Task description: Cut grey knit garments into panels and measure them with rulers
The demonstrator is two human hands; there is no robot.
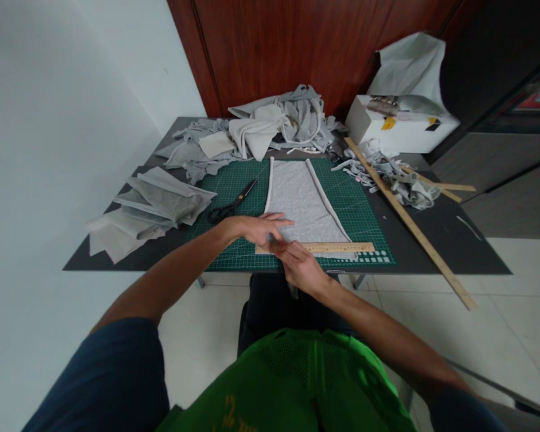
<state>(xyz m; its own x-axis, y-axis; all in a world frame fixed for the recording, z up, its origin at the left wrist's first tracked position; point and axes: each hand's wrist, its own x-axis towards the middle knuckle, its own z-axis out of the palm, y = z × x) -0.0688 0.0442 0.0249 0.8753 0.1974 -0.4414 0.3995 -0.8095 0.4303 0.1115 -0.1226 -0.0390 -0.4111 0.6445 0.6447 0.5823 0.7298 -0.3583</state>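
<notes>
A grey piece of fabric (297,192) with rolled side edges lies on the green cutting mat (234,240). Across its near end rests a short wooden ruler (337,246). My left hand (263,230) lies over the ruler's left part and the fabric, its fingers stretched out and apart. Close against it, my right hand (302,265) is closed in a pinch at the ruler's near edge; what its fingers hold is hidden. A small greyish object (293,290) shows below the right hand, too unclear to name. Black scissors (231,203) lie left of the fabric, blades pointing away from me.
Folded grey cloth pieces (157,204) lie at the left, and a heap of cloth (274,126) at the back. Fabric scraps (405,180) and a long wooden stick (409,222) are at the right, the stick overhanging the front edge. A white box (400,126) stands behind.
</notes>
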